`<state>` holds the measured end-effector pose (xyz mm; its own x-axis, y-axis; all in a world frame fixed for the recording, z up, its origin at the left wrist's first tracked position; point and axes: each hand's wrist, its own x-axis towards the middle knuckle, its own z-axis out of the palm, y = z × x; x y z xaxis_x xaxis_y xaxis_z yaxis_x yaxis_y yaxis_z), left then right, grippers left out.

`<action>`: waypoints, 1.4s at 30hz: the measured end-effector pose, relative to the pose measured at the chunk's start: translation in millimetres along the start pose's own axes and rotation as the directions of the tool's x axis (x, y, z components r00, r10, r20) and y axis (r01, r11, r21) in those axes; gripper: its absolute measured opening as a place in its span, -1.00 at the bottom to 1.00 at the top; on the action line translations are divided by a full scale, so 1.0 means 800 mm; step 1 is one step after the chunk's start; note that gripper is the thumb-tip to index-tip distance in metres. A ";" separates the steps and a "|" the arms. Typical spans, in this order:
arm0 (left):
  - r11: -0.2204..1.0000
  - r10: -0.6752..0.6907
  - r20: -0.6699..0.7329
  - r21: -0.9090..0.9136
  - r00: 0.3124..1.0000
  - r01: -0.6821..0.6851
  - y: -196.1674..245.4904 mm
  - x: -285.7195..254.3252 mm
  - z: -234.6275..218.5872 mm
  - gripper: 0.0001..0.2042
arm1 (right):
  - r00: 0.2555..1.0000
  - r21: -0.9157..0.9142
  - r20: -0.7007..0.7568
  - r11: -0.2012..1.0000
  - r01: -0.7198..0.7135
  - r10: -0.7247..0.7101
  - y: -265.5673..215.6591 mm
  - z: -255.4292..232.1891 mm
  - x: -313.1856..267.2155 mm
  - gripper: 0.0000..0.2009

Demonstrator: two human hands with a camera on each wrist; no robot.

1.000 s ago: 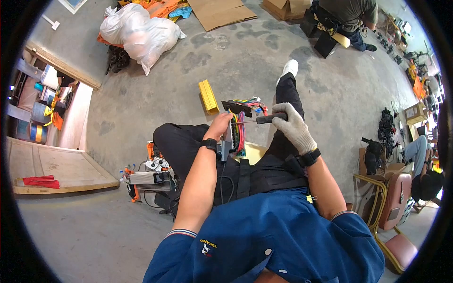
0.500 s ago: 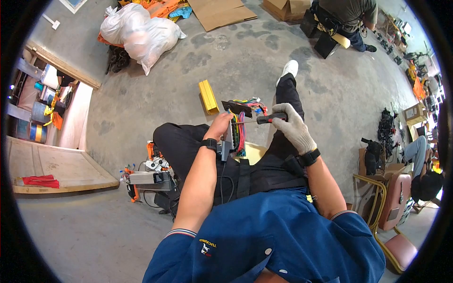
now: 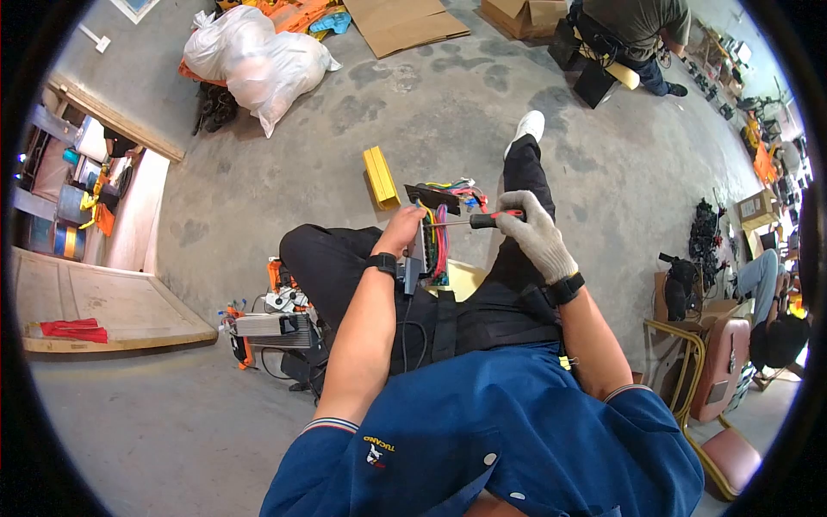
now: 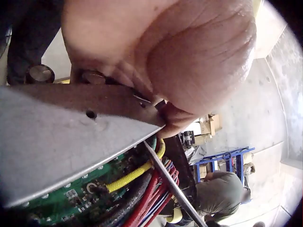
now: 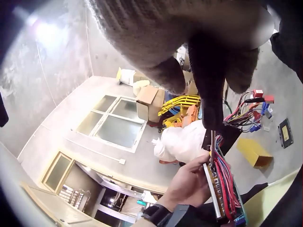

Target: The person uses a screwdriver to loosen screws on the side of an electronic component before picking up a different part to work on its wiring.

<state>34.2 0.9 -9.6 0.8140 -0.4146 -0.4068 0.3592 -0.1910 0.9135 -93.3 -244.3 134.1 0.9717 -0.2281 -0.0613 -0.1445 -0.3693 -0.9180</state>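
The bare left hand (image 3: 401,231) grips the upper end of a circuit board unit; its metal plate (image 4: 71,127) and green board (image 4: 80,191) show in the left wrist view. Colored wires (image 3: 442,234) run along the board to a dark end plate (image 3: 433,198). In a knitted glove, the right hand (image 3: 540,237) holds a screwdriver (image 3: 484,221) by its black and red handle. The screwdriver shaft (image 4: 173,184) reaches across the wires, its tip at the metal plate's edge near the left fingers. Whether the tip touches a screw cannot be told.
A yellow housing (image 3: 381,177) lies on the floor beyond the unit, beside loose connectors (image 3: 469,193). On the left are a metal device (image 3: 274,330) and a wooden board (image 3: 112,302). White bags (image 3: 258,65), a seated person (image 3: 633,30) and a chair (image 3: 722,370) stand farther out.
The screwdriver handle has turned in the gloved hand, with more of its red part showing, and the fingers have shifted slightly. The left hand and the unit look unmoved.
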 end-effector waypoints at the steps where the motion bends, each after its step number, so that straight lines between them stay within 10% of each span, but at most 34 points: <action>1: 1.000 0.005 -0.001 0.008 1.000 -0.005 0.002 -0.001 0.001 -0.69 | 0.999 0.016 -0.020 0.999 -0.049 0.049 -0.002 0.002 -0.001 -0.76; 8: 1.000 -0.007 -0.010 -0.004 1.000 0.007 -0.001 0.000 0.000 -0.70 | 0.977 0.094 0.079 0.974 -0.204 0.197 -0.002 -0.004 0.003 -0.74; 14: 1.000 -0.009 -0.006 -0.011 1.000 0.009 0.005 -0.004 0.002 -0.71 | 0.999 0.025 -0.018 0.999 0.036 -0.036 0.014 0.000 0.002 -0.67; 19: 1.000 -0.016 -0.027 0.016 1.000 0.016 0.003 -0.001 0.002 -0.71 | 0.960 0.144 0.092 0.950 -0.276 0.265 -0.006 -0.006 0.000 -0.68; 28: 1.000 -0.005 -0.002 -0.013 1.000 0.005 -0.010 0.007 -0.001 -0.69 | 0.999 0.054 -0.013 0.997 0.048 -0.047 0.025 0.000 0.003 -0.66; 34: 0.998 -0.028 -0.018 0.051 0.999 0.029 -0.005 0.006 0.000 -0.68 | 0.963 0.218 0.094 0.939 -0.266 0.251 -0.004 -0.008 -0.002 -0.73; 42: 0.999 -0.007 -0.009 0.036 1.000 0.007 -0.007 0.006 0.000 -0.68 | 0.994 0.188 0.002 0.977 -0.104 0.106 0.013 -0.001 -0.001 -0.68</action>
<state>36.3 0.2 -16.8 0.8156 -0.4052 -0.4130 0.3486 -0.2256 0.9097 -95.6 -248.5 124.9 0.9514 -0.2640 -0.1587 -0.2073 -0.1678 -0.9638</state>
